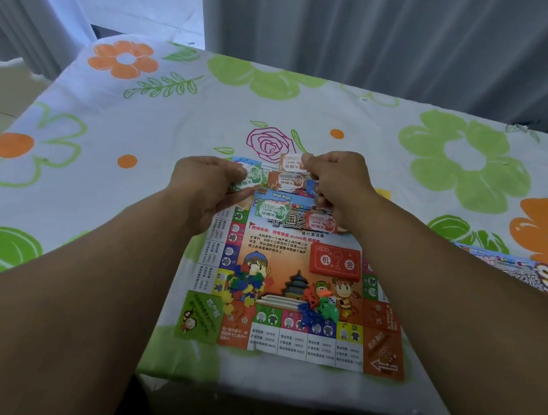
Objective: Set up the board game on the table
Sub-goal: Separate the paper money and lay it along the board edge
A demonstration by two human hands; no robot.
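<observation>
Hands mid-frame sort play money: left hand [206, 183] pinches a green note [252, 177], right hand [334, 183] an orange note [292, 162], above the board [293, 292].

Colourful game board [282, 242] flat, red card deck [335, 261] on it (question mark up), heaped plastic pieces [245, 288], loose banknotes [274, 209].
</observation>
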